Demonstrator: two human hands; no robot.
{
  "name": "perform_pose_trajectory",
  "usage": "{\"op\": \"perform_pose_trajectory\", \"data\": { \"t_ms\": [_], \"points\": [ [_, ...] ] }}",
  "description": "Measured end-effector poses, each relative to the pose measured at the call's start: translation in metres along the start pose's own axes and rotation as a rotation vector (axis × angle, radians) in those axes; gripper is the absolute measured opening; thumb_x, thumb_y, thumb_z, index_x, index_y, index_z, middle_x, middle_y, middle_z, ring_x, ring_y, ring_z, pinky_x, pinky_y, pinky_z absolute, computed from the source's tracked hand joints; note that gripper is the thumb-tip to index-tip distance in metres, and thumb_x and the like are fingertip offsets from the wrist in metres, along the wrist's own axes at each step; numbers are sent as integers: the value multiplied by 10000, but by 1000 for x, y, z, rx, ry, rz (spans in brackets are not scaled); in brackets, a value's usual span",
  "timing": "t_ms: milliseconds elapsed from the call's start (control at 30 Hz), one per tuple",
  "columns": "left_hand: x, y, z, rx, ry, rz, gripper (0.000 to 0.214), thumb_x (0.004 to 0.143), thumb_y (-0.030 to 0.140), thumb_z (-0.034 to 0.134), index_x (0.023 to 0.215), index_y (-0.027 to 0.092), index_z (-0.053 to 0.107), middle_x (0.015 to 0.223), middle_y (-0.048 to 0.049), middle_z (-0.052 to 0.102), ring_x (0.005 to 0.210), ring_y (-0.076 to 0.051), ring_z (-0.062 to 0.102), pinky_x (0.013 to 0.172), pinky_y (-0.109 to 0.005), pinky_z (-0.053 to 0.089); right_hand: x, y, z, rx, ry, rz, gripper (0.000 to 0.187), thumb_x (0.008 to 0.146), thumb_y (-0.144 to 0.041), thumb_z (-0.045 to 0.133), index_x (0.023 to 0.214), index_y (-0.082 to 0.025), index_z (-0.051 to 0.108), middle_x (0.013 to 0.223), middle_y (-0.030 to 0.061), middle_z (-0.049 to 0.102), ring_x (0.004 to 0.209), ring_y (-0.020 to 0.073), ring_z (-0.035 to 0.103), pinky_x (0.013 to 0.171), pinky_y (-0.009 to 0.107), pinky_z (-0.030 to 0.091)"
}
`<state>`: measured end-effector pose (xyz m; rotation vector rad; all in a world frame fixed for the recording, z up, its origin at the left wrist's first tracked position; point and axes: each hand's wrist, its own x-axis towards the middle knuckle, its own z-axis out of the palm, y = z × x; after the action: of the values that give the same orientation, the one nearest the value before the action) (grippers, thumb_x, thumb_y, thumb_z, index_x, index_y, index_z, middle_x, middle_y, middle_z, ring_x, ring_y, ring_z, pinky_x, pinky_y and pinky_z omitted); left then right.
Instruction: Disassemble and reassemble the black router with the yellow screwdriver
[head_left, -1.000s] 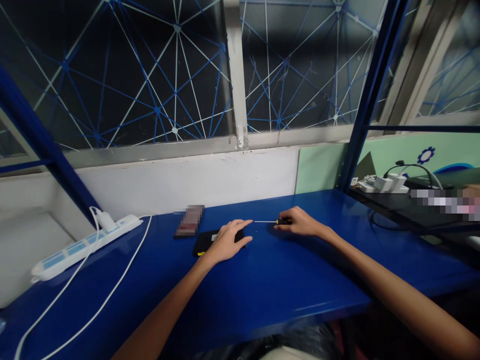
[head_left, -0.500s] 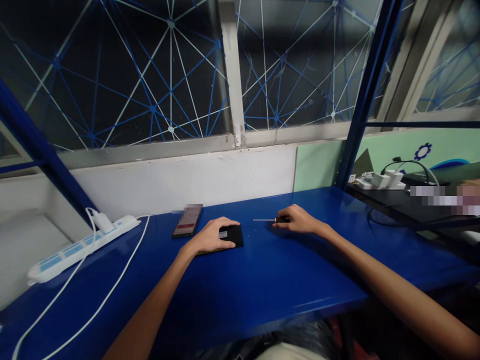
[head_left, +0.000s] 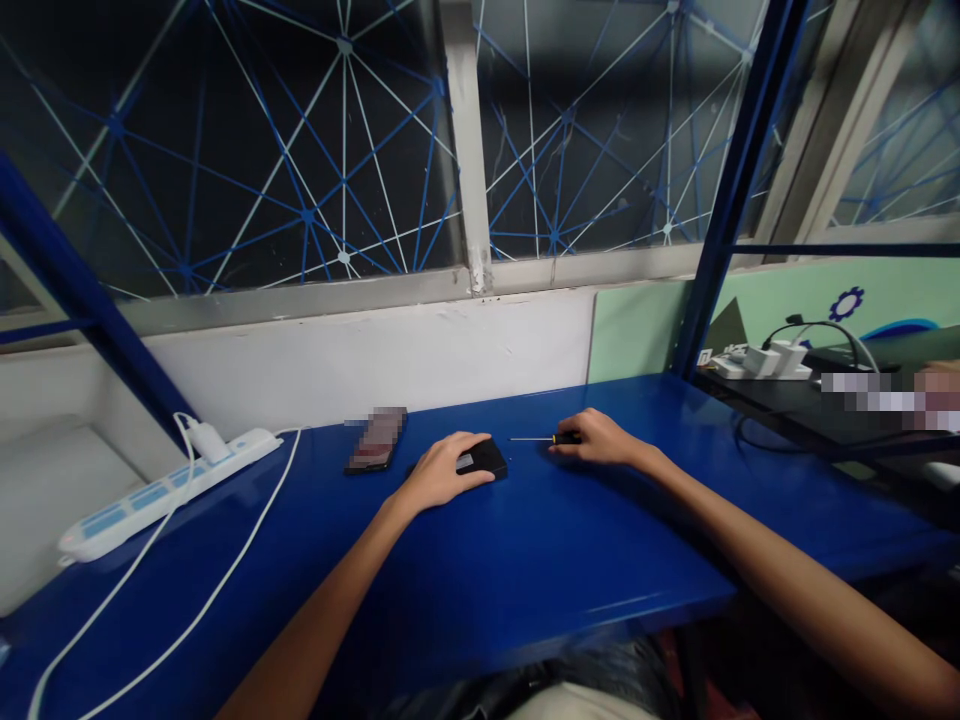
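Note:
My left hand (head_left: 442, 472) is closed around a small flat black device (head_left: 486, 460) lying on the blue table (head_left: 525, 560). My right hand (head_left: 596, 440) is shut on a thin screwdriver (head_left: 541, 439) with a black and yellow handle. Its metal shaft points left, toward the black device, a short gap away. A phone (head_left: 375, 442) lies just left of my left hand.
A white power strip (head_left: 161, 490) with a plugged charger and white cable (head_left: 217, 590) lies at the table's left. A white wall and windows stand behind. To the right, past a blue post (head_left: 724, 200), a black desk (head_left: 825, 420) carries chargers and cables.
My left hand has turned and shifted the black device to the right, nearer the screwdriver tip. My right hand has stayed in place with the screwdriver.

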<state>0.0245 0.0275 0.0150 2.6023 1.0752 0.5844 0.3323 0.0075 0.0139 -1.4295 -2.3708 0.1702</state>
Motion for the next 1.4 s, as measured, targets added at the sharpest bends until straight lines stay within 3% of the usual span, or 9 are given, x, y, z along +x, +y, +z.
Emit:
{"op": "perform_pose_trajectory", "data": {
  "t_ms": [267, 467, 767, 867, 1033, 1133, 1233, 1333, 1400],
  "points": [
    [-4, -5, -17, 167, -36, -138, 693, 789, 680, 529, 1353, 278, 489, 1318, -98, 532, 1110, -314, 561, 833, -375, 498, -1, -5, 1, -43, -35, 15, 325, 830, -459, 583, 796, -162, 708, 633, 36, 606, 520, 113, 427, 517, 258, 241],
    [-5, -5, -18, 291, -66, -225, 774, 790, 760, 414, 1404, 289, 431, 1334, -110, 516, 1101, -323, 568, 820, -360, 481, -1, -7, 0, -80, -55, 21, 342, 840, -475, 567, 816, -168, 713, 653, 43, 629, 536, 118, 456, 518, 250, 241],
    [-6, -2, -18, 470, -17, -357, 863, 760, 812, 356, 1436, 276, 372, 1287, -144, 522, 995, -371, 613, 743, -419, 474, -1, -10, 2, -80, -64, 20, 329, 837, -464, 577, 815, -164, 711, 636, 37, 617, 527, 113, 441, 521, 252, 245],
    [-6, -2, -16, 483, -39, -358, 815, 785, 766, 378, 1444, 288, 350, 1272, -144, 523, 975, -361, 621, 746, -413, 467, -1, -9, 4, -85, -68, 17, 340, 837, -473, 574, 800, -163, 707, 629, 36, 612, 523, 111, 431, 519, 254, 239],
    [-3, 3, -8, 544, 71, -470, 767, 850, 711, 334, 1429, 208, 361, 1154, -191, 571, 896, -349, 637, 707, -396, 469, 0, -7, 8, -84, -72, 1, 339, 836, -475, 574, 834, -167, 715, 653, 43, 630, 536, 115, 450, 518, 251, 237],
    [-3, 4, -11, 583, 118, -473, 620, 921, 583, 322, 1401, 199, 400, 1197, -188, 555, 887, -335, 642, 711, -405, 480, 0, -6, 9, -90, -70, 1, 339, 834, -479, 574, 826, -171, 713, 655, 43, 633, 536, 115, 447, 518, 250, 238],
    [-5, -3, -22, 619, 105, -432, 435, 948, 273, 326, 1351, 212, 475, 1339, -173, 470, 937, -310, 640, 757, -427, 497, 0, -6, 8, -95, -77, 10, 333, 834, -474, 575, 830, -172, 715, 650, 42, 633, 535, 117, 451, 517, 251, 237],
    [-10, -17, -33, 606, -71, -220, 559, 834, 27, 387, 1302, 295, 533, 1515, -96, 293, 1242, -337, 477, 939, -476, 441, -1, -7, 6, -100, -82, 15, 331, 835, -471, 576, 850, -174, 721, 646, 43, 632, 531, 119, 455, 517, 255, 234],
    [-13, -24, -37, 577, -176, -140, 752, 754, -60, 404, 1363, 378, 454, 1564, -42, 202, 1374, -354, 304, 1030, -549, 349, -1, -8, 5, -100, -86, 15, 332, 838, -470, 574, 860, -175, 723, 656, 48, 637, 536, 120, 460, 520, 255, 236]
  ]
}}
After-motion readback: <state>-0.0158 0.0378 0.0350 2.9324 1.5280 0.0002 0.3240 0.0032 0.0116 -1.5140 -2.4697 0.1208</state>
